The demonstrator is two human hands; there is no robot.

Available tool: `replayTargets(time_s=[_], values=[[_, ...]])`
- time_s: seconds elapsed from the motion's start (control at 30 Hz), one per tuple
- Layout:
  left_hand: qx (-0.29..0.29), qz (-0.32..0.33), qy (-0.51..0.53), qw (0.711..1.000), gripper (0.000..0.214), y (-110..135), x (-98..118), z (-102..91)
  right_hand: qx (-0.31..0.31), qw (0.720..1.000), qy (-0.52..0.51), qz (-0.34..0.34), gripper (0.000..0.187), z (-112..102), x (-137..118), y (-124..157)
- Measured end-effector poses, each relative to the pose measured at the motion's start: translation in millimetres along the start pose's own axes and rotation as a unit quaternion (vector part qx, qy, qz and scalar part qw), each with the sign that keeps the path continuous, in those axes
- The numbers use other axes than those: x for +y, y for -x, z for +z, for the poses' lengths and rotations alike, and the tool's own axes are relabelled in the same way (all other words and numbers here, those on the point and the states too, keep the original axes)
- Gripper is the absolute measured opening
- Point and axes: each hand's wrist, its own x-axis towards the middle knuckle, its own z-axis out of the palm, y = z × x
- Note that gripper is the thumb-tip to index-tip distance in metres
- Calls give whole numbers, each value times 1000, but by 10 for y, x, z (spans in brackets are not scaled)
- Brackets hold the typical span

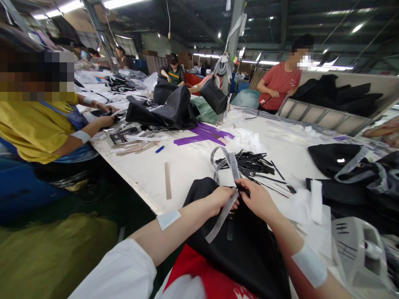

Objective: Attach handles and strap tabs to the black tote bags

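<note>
A black handbag (pixel 215 232) lies against my front at the table edge, its handle (pixel 213 160) wrapped in pale film and standing up. My left hand (pixel 222 199) is closed at the top of the bag, pinching a pale translucent strip (pixel 220 224) that hangs down over the bag's front. Close beside it, my right hand (pixel 255 197) is closed on the black upper edge of the bag near the handle's base. The exact grip of the fingertips is partly hidden. Below the hands a dark tab (pixel 230 231) shows on the bag.
Black straps (pixel 255 164) are heaped just beyond the bag on the white table (pixel 143 174). Purple strips (pixel 199 136), a blue cutter-like item (pixel 160 149) and black bags (pixel 168 108) lie farther off. At right are more bags (pixel 330 160) and a white tape dispenser-like device (pixel 352 241). Co-workers stand around.
</note>
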Motion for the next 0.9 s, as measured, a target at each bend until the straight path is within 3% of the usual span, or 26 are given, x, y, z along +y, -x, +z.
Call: replayTargets(time_s=[0.1, 0.2, 0.23, 0.3, 0.43, 0.57, 0.73, 0.8, 0.9], values=[[41, 54, -28, 997, 29, -76, -50, 35, 109, 994, 23, 11, 36, -18, -99, 76], [91, 115, -72, 986, 29, -149, -140, 52, 225, 974, -7, 11, 27, -8, -416, 195], [103, 134, -86, 982, 29, -164, -172, 49, 221, 974, -42, 14, 23, 8, -524, 229], [116, 164, -112, 973, 30, -173, -227, 31, 158, 981, -109, 33, 19, 56, -657, 268], [131, 207, -169, 955, 34, -145, -296, -19, 33, 983, -94, 156, 42, 176, -483, 233], [130, 231, -223, 938, 37, -153, -319, -33, -7, 965, -73, 252, 45, 220, -197, 156], [140, 235, -254, 928, 35, -78, -269, -17, -53, 962, -123, 240, 46, 216, -207, 112], [156, 237, -280, 917, 36, -29, -272, 5, -81, 945, -176, 263, 43, 293, -141, 149], [144, 200, -319, 915, 42, -66, -342, 70, -76, 927, -207, 304, 40, 545, 168, 191]])
